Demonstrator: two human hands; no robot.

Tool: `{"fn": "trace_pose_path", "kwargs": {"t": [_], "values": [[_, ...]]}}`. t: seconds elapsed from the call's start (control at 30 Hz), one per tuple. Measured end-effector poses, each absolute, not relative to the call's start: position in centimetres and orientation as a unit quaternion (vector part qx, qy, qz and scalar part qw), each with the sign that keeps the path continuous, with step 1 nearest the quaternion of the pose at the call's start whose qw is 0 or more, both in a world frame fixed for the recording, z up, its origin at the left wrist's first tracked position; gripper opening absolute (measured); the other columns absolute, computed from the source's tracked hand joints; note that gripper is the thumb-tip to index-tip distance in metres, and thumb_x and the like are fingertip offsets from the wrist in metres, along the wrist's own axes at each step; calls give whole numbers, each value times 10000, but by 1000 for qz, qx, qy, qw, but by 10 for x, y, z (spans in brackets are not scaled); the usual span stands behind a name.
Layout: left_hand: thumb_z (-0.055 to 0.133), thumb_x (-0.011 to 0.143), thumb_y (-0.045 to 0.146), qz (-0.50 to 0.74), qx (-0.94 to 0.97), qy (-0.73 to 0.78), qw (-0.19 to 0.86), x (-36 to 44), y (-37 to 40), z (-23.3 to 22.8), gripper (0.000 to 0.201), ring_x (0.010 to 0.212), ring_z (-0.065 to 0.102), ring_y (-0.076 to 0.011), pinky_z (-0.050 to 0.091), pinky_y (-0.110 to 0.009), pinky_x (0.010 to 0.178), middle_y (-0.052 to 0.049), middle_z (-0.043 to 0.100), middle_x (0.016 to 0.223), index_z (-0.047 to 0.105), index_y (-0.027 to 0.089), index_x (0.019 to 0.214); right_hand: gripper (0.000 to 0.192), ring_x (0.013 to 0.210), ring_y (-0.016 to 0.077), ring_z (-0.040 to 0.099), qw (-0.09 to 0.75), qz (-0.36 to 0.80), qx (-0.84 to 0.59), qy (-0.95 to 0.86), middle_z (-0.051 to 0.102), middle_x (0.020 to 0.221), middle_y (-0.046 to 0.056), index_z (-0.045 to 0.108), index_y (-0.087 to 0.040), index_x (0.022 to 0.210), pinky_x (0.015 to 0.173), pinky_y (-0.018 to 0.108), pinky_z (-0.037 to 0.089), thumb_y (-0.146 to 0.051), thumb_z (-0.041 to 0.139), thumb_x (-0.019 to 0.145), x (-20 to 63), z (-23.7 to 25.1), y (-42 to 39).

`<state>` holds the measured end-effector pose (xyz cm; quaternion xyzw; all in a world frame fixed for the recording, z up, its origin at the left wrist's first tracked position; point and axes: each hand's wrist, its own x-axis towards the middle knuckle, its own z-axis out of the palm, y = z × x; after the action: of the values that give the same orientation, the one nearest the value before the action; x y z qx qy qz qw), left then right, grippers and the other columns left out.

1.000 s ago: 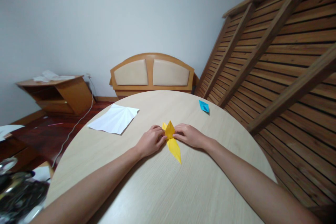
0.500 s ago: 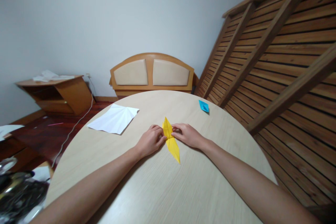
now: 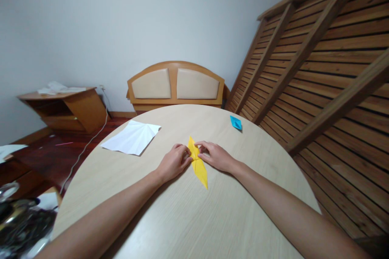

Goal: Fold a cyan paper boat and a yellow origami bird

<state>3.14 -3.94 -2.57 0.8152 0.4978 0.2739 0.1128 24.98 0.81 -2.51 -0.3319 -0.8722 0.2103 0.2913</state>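
Both hands (image 3: pixel 194 158) on yellow paper (image 3: pixel 198 164)

The middle of the yellow folded paper (image 3: pixel 199 166) lies hidden under the fingertips of the left hand (image 3: pixel 174 163) and right hand (image 3: pixel 215 156). The dark clutter (image 3: pixel 21 226) at lower left is blurred and cut by the frame's edge. The small blue paper (image 3: pixel 236 123) is too small to tell its shape.
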Motion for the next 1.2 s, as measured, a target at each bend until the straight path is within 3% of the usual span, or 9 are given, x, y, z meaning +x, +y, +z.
{"fn": "trace_pose_path", "kwargs": {"t": [0.2,0.43,0.7,0.97,1.2], "values": [[583,927,310,283,827,476,97,31,-38,-27,122,1073,557,-244,494,-360,882,-61,661,995,613,216,997,133,951,193,620,272,156,-312,-897,700,978,60,701,-202,1003,866,332,475,-201,608,908,249,-21,7],[551,948,309,269,839,466,78,31,-39,-26,144,1054,558,-243,491,-380,912,-73,643,1045,643,211,997,168,978,195,609,261,138,-311,-903,681,1000,69,714,-203,1032,888,337,476,-221,577,936,249,-21,6],[571,933,313,262,832,484,69,31,-40,-27,161,1146,559,-254,497,-397,960,-96,574,1243,675,225,1018,227,1032,201,594,257,119,-298,-912,655,1075,75,728,-220,1101,937,344,474,-245,553,958,251,-24,7],[527,961,328,246,840,479,72,31,-40,-26,202,1143,587,-235,492,-388,989,-69,663,1210,685,227,1038,241,1089,215,590,251,110,-294,-916,671,1154,82,739,-229,1098,979,380,472,-248,540,965,251,-25,8],[565,936,346,229,846,477,67,30,-39,-26,239,1211,584,-243,477,-408,1038,-83,658,1284,712,222,1079,260,1103,220,595,241,113,-295,-918,686,1168,85,734,-237,1125,984,394,468,-283,528,974,252,-25,8]]}}
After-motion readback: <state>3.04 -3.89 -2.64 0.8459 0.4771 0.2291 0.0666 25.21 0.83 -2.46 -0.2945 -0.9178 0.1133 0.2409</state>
